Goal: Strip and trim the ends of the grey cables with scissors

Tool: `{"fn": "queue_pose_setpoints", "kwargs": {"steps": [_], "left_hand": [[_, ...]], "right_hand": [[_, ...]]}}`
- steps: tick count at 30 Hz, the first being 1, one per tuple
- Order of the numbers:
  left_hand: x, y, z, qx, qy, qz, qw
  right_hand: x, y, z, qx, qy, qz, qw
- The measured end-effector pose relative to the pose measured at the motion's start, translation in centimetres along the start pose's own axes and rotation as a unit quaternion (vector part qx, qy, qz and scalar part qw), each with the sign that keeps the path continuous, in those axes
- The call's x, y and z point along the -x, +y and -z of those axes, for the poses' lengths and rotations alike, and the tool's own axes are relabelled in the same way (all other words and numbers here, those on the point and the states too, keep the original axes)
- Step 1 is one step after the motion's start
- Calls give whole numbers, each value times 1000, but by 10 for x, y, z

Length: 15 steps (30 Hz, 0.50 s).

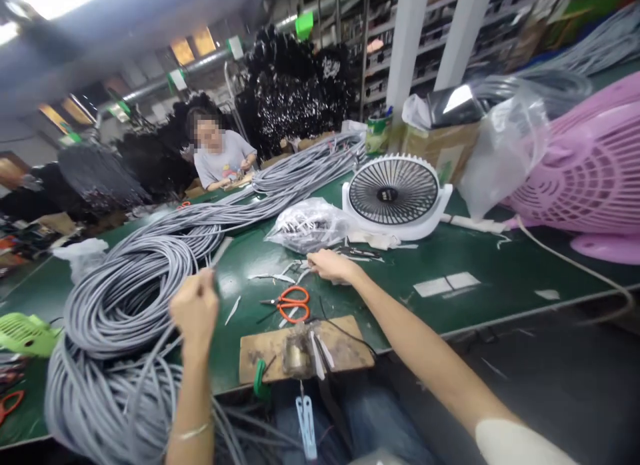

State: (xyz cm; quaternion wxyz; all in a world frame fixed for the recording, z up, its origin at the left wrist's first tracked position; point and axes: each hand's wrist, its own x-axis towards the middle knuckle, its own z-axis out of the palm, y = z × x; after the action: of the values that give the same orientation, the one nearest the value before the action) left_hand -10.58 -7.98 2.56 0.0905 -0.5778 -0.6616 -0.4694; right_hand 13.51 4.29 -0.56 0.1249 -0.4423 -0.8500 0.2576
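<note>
Over the middle of the green table (370, 288), here's the right hand (333, 265), reaching in with fingers bunched, tips down among white strips (273, 277); whether it's pinching one, I can't tell. The left hand (195, 312) is up with fingers curled, right beside the grey cable (135, 285); anything in its grip is hidden. That cable lies in thick loops at the left, probably coiled to keep long lengths untangled and near that hand, with more stretching away across the tabletop. Between the hands, orange-handled scissors (283, 303) lie flat, likely parked there for either hand. Nearer the body, a wooden board (255, 348) sits at the edge, perhaps as a work base. Farther out: a clear bag (307, 225), a white fan (393, 192) tilted back, presumably for cooling, and a seated co-worker (223, 158) across the table.
</note>
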Motion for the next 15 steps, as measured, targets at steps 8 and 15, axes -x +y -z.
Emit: {"fn": "queue_pose_setpoints", "kwargs": {"steps": [8,15], "left_hand": [[-4,46,-84,-11,-165,-43,985],[16,44,-98,152,-221,-41,962]], "right_hand": [[-4,-21,-7,-244,202,34,948],[-9,-14,-17,-522,226,16,822]]}}
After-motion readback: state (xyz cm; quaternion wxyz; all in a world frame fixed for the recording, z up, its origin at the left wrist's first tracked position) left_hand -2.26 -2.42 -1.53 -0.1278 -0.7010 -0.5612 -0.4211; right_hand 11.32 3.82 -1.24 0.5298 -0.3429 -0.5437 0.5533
